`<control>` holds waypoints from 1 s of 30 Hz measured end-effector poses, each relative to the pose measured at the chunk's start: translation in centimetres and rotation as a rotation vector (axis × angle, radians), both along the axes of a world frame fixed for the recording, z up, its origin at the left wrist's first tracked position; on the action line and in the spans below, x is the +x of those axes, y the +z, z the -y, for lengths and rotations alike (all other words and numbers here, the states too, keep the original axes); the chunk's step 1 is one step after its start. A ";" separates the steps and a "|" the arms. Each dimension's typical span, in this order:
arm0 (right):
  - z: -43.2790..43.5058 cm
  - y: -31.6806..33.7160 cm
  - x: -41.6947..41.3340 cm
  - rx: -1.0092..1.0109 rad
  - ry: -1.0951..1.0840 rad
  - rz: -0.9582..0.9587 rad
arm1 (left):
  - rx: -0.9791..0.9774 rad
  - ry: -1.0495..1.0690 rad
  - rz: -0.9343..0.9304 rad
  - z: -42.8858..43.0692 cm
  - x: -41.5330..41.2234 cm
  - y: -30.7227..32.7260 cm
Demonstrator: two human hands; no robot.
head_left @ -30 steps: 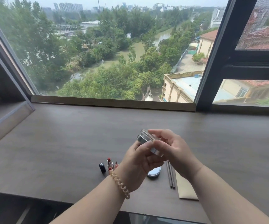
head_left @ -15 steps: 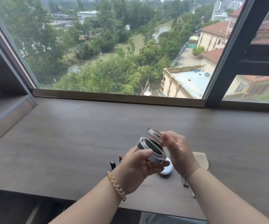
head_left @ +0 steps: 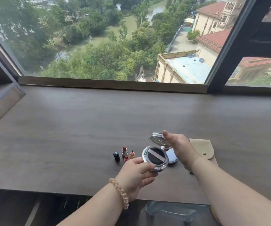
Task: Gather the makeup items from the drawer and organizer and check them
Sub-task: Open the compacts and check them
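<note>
Nearest to the camera, under the edge of the tabletop, a clear plastic container is seen. It is cut off by the forearms and its contents cannot be made out. A beaded bracelet is worn on the left wrist.

One open compact is held above the tabletop, between the two hands. Its base is gripped by the left hand from below and from the near side, with the thumb laid on the near rim and the fingers curled under it. A dark puff with a pale ribbon is seen inside. The lid is raised at the far side and is pinched at its rim by the thumb of the right hand. The fingers of this hand go behind the lid and are hidden.

A second compact lies closed on the tabletop, partly covered by the first one. Left of the held compact, four small items are standing close together: one black tube, one open red lipstick, one small red piece and one small orange piece. The last two are too small to be named. One beige pouch lies at the right, partly hidden by the right wrist.

Farther away, a wide window is seen, with trees and roofs behind it.
</note>
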State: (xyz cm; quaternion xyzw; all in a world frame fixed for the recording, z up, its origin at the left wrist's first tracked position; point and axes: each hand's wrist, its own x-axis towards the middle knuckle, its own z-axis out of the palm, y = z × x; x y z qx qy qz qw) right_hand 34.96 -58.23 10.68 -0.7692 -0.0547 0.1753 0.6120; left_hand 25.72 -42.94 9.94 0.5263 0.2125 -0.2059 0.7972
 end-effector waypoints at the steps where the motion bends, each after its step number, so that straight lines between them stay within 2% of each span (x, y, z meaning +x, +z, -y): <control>1: -0.1 -0.2 0.0 -0.016 -0.003 -0.008 | 0.004 0.003 -0.019 0.0 0.0 -0.4; 12: -1.2 -3.2 1.1 -0.124 -0.054 -0.133 | 0.030 0.092 -0.131 0.8 -0.5 -2.9; 24: 1.6 -5.5 0.8 -0.205 -0.208 0.072 | 0.111 0.289 -0.170 2.3 1.8 -6.4; 30: 3.5 -7.0 0.3 -0.287 -0.183 0.104 | 0.206 0.371 -0.144 3.6 2.4 -8.5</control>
